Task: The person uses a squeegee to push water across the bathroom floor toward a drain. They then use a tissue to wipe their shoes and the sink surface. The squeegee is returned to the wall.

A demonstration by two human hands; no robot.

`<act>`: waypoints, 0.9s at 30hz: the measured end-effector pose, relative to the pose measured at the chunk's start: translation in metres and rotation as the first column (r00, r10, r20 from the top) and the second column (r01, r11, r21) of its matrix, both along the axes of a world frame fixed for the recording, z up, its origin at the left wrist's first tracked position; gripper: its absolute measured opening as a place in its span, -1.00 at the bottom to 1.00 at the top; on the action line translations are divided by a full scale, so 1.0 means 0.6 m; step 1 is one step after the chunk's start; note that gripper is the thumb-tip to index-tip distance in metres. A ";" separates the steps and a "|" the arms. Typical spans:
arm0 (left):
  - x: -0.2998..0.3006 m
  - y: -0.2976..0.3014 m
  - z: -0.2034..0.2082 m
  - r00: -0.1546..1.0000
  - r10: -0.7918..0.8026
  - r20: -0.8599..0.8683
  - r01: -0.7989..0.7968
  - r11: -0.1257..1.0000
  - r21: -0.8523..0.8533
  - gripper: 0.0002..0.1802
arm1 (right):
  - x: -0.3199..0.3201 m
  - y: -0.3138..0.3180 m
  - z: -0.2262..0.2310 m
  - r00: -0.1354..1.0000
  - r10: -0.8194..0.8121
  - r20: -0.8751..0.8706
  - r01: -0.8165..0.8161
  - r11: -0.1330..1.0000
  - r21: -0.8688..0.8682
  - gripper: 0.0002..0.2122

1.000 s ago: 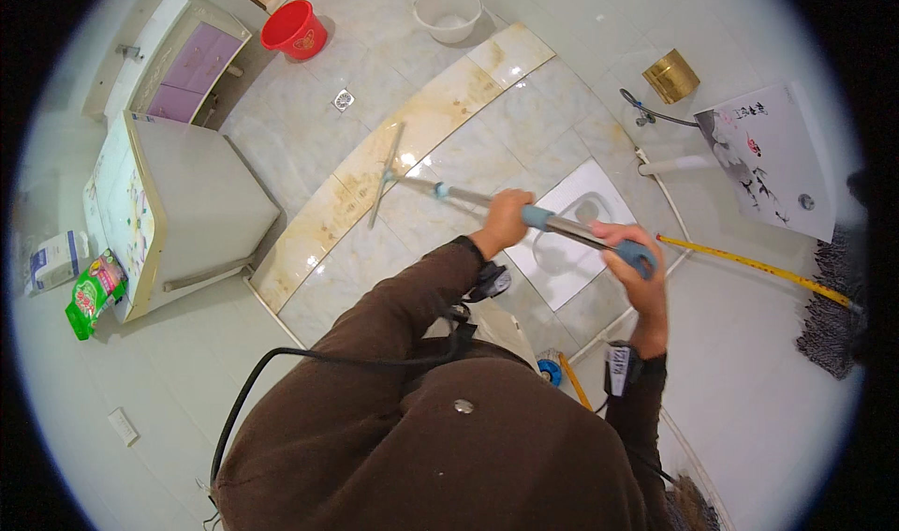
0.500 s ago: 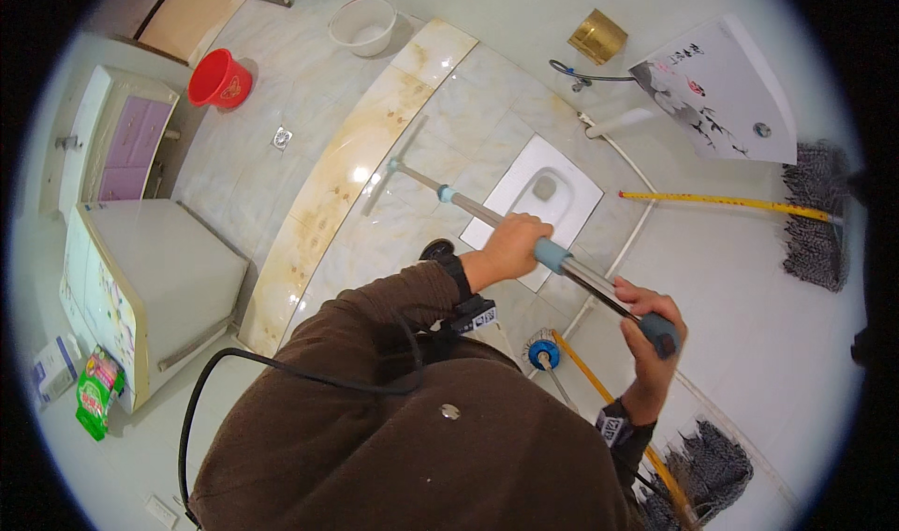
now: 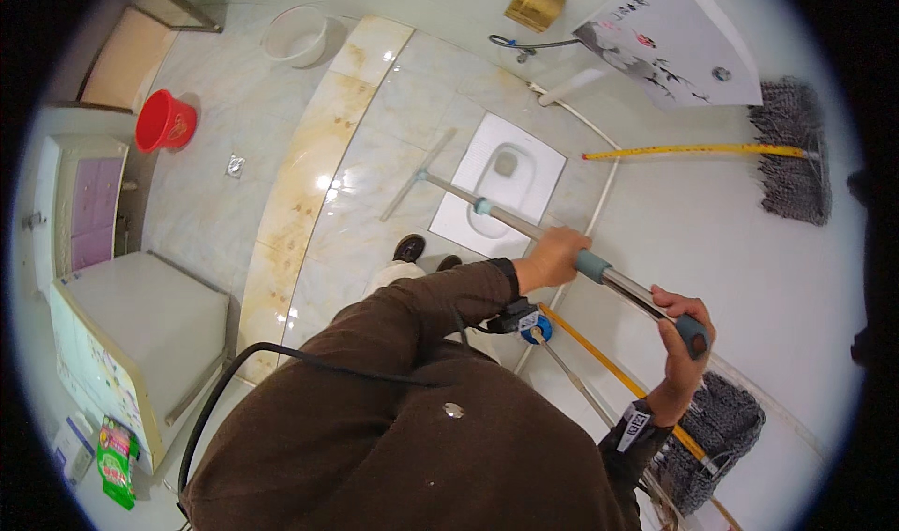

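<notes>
Both my hands are on a long-handled floor squeegee (image 3: 510, 222) with a silver pole and blue-grey grips. My left hand (image 3: 554, 258) is closed around the pole just ahead of the middle grip. Up at the end grip, my right hand (image 3: 684, 339) wraps round the handle. From there the pole slants down to the far left, where the thin squeegee blade (image 3: 403, 197) is over the tiled floor. The blade lies between the white squat toilet (image 3: 538, 161) and the yellowish raised ledge (image 3: 314, 156); the pole crosses over the toilet's near edge.
A grey mop (image 3: 791, 152) with a yellow handle leans at the right; another grey mop (image 3: 740, 428) and a blue-headed brush (image 3: 536, 329) are by my right arm. Beyond the ledge stand a red bucket (image 3: 167, 121) and a white basin (image 3: 298, 36). A white appliance (image 3: 154, 297) is at left.
The squeegee blade has moved away from the raised ledge, closer to the toilet, as both hands drew back to the right. My view has shifted, and a dark shoe shows more fully.
</notes>
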State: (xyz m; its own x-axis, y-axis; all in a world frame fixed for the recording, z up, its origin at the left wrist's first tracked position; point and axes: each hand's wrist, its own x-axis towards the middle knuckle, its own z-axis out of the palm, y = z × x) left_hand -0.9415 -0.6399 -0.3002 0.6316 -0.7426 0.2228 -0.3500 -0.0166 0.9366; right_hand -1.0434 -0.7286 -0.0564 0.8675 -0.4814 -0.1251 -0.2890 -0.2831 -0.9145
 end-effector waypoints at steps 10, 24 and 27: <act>-0.041 -0.071 0.106 0.988 -0.149 0.036 0.153 0.974 -0.167 -0.78 | -0.062 0.021 0.094 0.987 -0.142 0.070 0.152 0.973 -0.174 -0.83; 0.157 -0.029 -0.153 0.924 -0.314 0.216 0.238 0.918 0.318 -0.92 | 0.001 0.009 -0.271 0.914 -0.350 0.204 0.299 0.923 0.242 -0.87; 0.070 -0.062 -0.157 0.916 -0.338 0.217 0.294 0.932 0.211 -0.90 | -0.076 -0.002 -0.226 0.918 -0.359 0.166 0.327 0.925 0.193 -0.85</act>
State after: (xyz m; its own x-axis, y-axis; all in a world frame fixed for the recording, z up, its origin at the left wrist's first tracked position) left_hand -0.8997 -0.6774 -0.3943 0.2987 -0.9347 0.1926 -0.5815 -0.0183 0.8133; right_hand -1.0890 -0.7296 -0.1920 0.6671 -0.7416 -0.0703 -0.1546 -0.0455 -0.9869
